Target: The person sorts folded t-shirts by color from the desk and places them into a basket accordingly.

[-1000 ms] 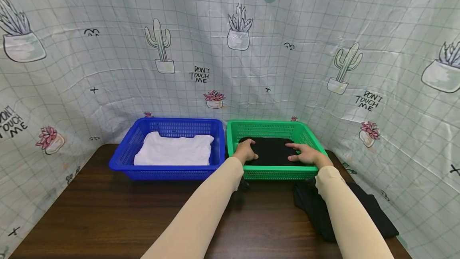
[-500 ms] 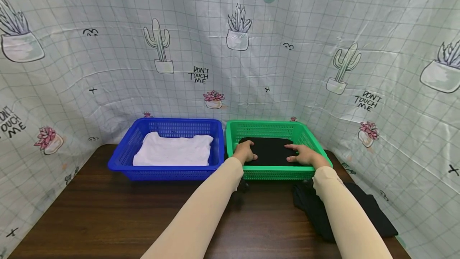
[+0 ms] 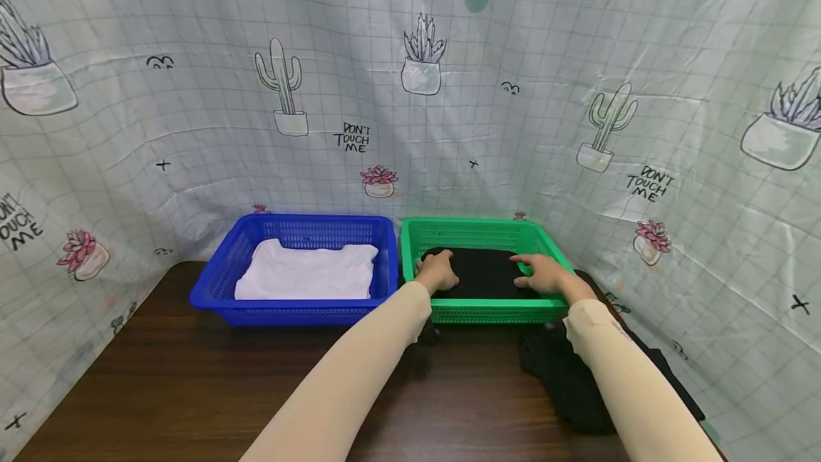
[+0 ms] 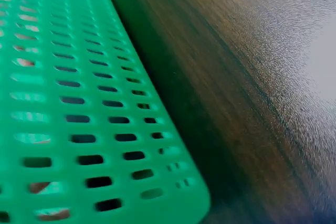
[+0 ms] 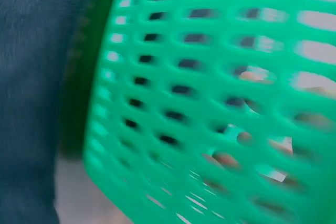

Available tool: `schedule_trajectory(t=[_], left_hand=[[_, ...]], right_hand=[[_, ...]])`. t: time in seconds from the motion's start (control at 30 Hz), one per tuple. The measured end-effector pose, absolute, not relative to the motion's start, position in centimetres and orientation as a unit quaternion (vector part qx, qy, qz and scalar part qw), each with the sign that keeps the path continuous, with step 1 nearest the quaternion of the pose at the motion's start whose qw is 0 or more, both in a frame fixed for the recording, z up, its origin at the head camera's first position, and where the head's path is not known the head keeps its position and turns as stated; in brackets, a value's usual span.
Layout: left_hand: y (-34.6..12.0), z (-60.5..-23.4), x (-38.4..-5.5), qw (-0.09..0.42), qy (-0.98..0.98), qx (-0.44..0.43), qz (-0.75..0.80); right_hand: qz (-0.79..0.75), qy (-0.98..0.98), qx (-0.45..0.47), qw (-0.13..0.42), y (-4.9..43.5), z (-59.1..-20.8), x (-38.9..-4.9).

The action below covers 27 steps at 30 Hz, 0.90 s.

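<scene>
A folded black garment [image 3: 482,273] lies in the green basket [image 3: 500,311]. At its left end my left hand [image 3: 437,271] rests on the cloth, thumb and forefinger spread apart. My right hand [image 3: 545,276] is at the right end, its thumb and forefinger also spread, with green basket showing in the gap between them. The other fingers of both hands are largely hidden. In the left wrist view the slotted wall of the green basket [image 4: 121,98] fills the left side. Through the basket slots in the right wrist view, bits of my right hand [image 5: 227,159] show.
A blue basket [image 3: 295,316] holding a folded white garment [image 3: 308,273] stands left of the green one. More black clothing [image 3: 571,383] lies on the brown wooden table [image 3: 160,376] under my right forearm. A patterned curtain [image 3: 474,120] hangs behind the baskets.
My right hand has shifted slightly off the black garment's right end, and green now shows between its thumb and forefinger. My left hand stays in place. The head view has tilted a little.
</scene>
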<state>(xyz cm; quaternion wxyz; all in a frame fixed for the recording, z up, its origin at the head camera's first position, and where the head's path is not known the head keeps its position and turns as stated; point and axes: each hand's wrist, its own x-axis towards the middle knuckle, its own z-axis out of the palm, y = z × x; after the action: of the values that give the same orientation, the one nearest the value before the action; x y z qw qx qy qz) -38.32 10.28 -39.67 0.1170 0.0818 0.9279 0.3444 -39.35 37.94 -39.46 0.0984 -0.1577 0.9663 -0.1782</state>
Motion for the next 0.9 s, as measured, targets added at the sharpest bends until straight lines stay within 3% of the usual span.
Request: schedule_trajectory(t=[0.23,0.57,0.7,0.9], left_hand=[[9.9,-37.1,-36.1,0.092,0.912,0.139,0.375],[8.8,-35.3,-29.0,0.042,0.834,0.267,0.481],[8.9,-36.1,-25.9,0.049,0.809,0.288,0.51],[10.1,-38.4,-22.9,0.095,0.796,0.282,0.528]], right_hand=[[-0.185,0.961,-0.206,0.015,39.1,-35.2,-35.5],[-0.203,0.948,-0.234,-0.072,44.3,-32.8,-27.1],[-0.18,0.958,-0.211,-0.072,47.4,-34.1,-24.7],[-0.187,0.971,-0.149,-0.009,51.2,-37.1,-22.8]])
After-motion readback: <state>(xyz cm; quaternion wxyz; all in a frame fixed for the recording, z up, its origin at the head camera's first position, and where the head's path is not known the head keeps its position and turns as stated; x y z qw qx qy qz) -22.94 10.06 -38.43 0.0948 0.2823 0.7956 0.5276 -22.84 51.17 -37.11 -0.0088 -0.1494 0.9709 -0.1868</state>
